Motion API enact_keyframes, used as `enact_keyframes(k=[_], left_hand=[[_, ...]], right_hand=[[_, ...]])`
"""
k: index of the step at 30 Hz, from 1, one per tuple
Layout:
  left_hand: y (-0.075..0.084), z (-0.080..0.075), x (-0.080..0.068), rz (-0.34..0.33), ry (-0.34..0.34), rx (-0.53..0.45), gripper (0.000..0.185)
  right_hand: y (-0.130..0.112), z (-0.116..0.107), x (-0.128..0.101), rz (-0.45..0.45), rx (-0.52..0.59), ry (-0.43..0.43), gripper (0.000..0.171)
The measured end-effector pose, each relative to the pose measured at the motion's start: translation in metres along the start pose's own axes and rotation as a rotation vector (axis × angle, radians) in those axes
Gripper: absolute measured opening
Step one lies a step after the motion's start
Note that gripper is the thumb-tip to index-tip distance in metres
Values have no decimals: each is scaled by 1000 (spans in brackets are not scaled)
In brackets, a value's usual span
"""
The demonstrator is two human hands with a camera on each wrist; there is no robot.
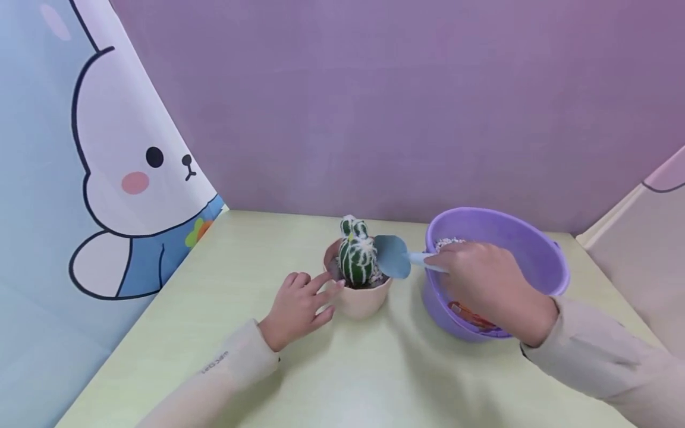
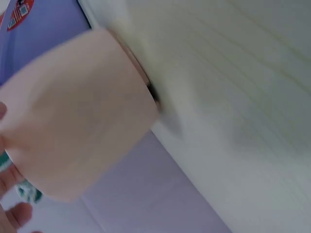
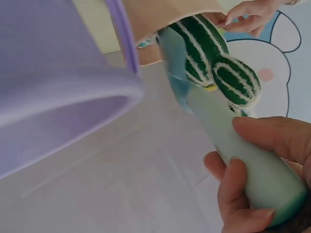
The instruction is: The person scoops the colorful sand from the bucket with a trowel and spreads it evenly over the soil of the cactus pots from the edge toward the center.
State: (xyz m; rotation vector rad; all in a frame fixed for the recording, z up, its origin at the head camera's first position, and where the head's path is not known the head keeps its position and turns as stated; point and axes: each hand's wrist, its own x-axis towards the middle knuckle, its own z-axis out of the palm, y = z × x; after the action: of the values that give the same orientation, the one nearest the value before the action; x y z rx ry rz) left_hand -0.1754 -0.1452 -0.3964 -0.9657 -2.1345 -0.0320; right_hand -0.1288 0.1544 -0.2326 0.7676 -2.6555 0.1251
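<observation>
A green cactus (image 1: pixel 357 261) with white stripes stands in a pale peach flowerpot (image 1: pixel 361 302) with whitish grains around its base. My left hand (image 1: pixel 301 307) is at the pot's left side, its loosely extended fingers at the rim; in the left wrist view the fingers (image 2: pixel 9 179) show at the edge beside the pot (image 2: pixel 82 116). My right hand (image 1: pixel 484 285) grips the pale green handle of a small trowel (image 3: pixel 238 150). The trowel's blue-grey blade (image 1: pixel 393 257) is tilted over the pot's right rim, close beside the cactus (image 3: pixel 201 48).
A purple bucket (image 1: pixel 495 220) stands right of the pot, under my right forearm, with whitish grains (image 1: pixel 448 243) inside and a red sticker on its front. A pale table (image 1: pixel 342 380) holds both. Behind it hangs a mauve backdrop (image 1: pixel 385 107); a rabbit-print cloth (image 1: pixel 123 148) hangs left.
</observation>
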Motion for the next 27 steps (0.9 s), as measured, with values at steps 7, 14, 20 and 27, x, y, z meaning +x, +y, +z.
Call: enact_keyframes(k=[7, 14, 20, 27], left_hand=[[13, 4, 14, -36, 98, -39, 34], [40, -4, 40, 143, 323, -124, 36], [63, -8, 74, 208, 362, -158, 36], [80, -3, 104, 131, 295, -184, 39]], right_hand=[[32, 3, -12, -99, -6, 259, 30], [76, -9, -33, -140, -64, 488, 61], [103, -12, -57, 25, -97, 472, 86], [137, -3, -71, 7, -124, 511, 81]])
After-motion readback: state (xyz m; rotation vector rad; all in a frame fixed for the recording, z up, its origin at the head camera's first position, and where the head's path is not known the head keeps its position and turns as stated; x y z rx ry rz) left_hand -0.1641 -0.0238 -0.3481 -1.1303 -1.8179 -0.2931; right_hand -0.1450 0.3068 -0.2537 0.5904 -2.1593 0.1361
